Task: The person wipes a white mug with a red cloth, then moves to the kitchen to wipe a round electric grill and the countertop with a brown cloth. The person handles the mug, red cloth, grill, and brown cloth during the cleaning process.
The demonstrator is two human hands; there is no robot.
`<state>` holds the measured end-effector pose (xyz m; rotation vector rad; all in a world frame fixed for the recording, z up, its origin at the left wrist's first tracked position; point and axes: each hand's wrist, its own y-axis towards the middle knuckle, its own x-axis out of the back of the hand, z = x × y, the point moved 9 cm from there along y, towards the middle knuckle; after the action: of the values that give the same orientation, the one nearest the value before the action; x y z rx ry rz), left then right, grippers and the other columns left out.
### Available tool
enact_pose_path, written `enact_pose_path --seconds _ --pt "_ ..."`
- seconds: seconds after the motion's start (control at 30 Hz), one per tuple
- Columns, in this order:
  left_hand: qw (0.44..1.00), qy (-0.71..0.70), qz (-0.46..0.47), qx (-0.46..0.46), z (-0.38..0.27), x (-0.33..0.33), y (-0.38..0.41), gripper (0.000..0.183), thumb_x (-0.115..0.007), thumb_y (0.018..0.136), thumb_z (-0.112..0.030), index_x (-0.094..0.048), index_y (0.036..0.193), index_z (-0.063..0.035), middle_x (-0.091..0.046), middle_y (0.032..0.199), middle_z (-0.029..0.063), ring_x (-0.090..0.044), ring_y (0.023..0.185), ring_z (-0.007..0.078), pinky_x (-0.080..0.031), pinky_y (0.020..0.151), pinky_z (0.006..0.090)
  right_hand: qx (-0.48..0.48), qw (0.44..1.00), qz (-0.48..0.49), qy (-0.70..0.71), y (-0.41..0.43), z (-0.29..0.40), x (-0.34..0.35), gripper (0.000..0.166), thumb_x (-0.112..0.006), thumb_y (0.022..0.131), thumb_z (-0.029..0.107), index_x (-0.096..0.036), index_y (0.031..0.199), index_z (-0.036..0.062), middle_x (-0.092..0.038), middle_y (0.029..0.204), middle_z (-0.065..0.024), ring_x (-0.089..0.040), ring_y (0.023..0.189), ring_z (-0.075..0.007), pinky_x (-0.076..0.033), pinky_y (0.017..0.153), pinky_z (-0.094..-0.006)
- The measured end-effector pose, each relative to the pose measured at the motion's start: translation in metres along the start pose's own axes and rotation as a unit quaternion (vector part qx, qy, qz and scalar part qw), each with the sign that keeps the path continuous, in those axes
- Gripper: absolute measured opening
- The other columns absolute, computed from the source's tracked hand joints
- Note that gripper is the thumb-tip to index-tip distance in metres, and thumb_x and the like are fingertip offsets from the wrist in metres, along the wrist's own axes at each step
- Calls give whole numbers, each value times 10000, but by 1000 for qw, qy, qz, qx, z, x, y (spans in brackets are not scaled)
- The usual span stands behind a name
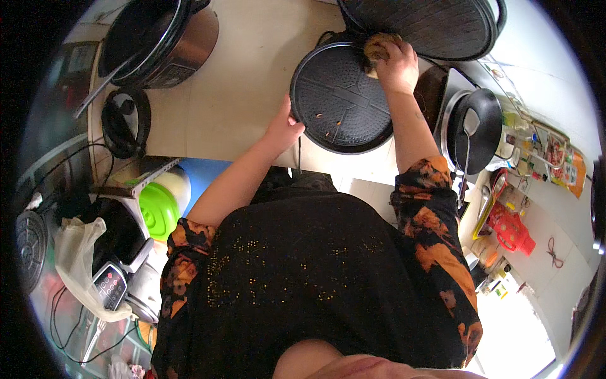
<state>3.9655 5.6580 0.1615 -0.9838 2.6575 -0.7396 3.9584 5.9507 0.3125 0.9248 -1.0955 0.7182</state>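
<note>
Before me on the countertop lies an electric baking pan with its lid raised. Its round black lower plate (348,102) has a dimpled surface with a few orange crumbs near the front. The ridged lid (431,26) stands tilted back behind it. My left hand (285,129) grips the plate's left rim, thumb on the near side. In my right hand (398,66) is a brownish scrubbing pad (380,46), pressed against the far right edge of the plate close to the hinge. The fingers partly hide the pad.
A large electric pot (189,52) with a long handle sticking out stands at the left, a black lid (125,123) in front of it. On the right, a wok (480,137) holding a ladle (468,128) sits on a stove. A green basin (158,211) lies below the left counter edge.
</note>
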Motion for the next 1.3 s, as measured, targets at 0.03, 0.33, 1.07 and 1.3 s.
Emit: enact_pose_path --seconds 0.03,0.33,1.07,1.3 --pt "1000 -6 13 -3 -6 -5 -2 911 -591 813 -41 -85 1562 -156 -586 832 47 -566 746 147 -477 714 303 -82 995 47 -19 -15 -23 -18 463 -662 758 117 -664 1216 182 -572 1255 -151 -534 1184 -346 -470 1009 -419" --pt "1000 -19 -5 2 10 0 7 938 -590 824 -34 -38 1570 -177 -560 875 30 -546 735 129 -473 673 289 61 983 109 136 -62 126 -69 275 -630 776 120 -709 1026 204 -601 1185 -76 -604 1058 -323 -516 912 -430" --pt "987 -60 88 120 -6 -8 -14 885 -537 941 -8 14 1554 -330 -612 1187 100 -660 938 190 -549 812 357 -95 935 317 125 -168 72 -39 544 -697 730 234 -584 1253 135 -574 1210 -178 -601 1095 -376 -491 955 -448" --pt "986 -85 95 107 28 14 1 796 -570 918 -13 -175 1549 -297 -598 1237 101 -646 1021 193 -546 836 354 -230 680 250 650 -126 143 -86 438 -579 768 -14 -586 1205 -18 -639 1104 -83 -604 1024 -192 -479 927 -300"
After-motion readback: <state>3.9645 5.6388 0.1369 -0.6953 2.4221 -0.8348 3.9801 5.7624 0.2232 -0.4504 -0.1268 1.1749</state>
